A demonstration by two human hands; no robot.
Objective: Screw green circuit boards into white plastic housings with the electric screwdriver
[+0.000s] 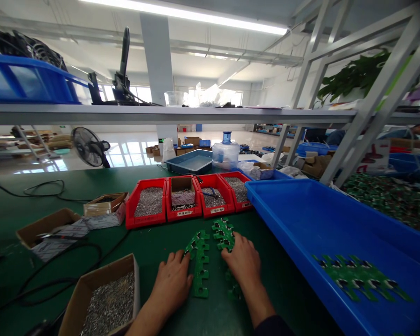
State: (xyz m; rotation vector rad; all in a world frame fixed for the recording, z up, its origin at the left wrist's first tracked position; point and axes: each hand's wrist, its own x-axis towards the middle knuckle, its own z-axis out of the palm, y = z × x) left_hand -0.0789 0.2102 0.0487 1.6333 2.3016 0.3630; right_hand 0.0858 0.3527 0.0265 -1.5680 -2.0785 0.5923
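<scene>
Two strips of green circuit boards lie side by side on the green mat, both with toothed edges. My left hand (172, 276) grips the left edge of the nearer-left circuit board strip (201, 270), fingertips at its upper part and thumb lower down. My right hand (244, 259) is closed on the other circuit board strip (223, 232), which carries small dark and silver parts. My palm and fingers hide part of that strip, and its lower end shows below my hand. A narrow gap separates the two strips.
Red bins (147, 201) of small metal parts stand behind the boards. An open carton (109, 298) of metal pins sits at front left. On the right, a blue tray (294, 219) holds more green boards (362, 276). A shelf (196, 114) spans above; black cables (70, 280) lie left.
</scene>
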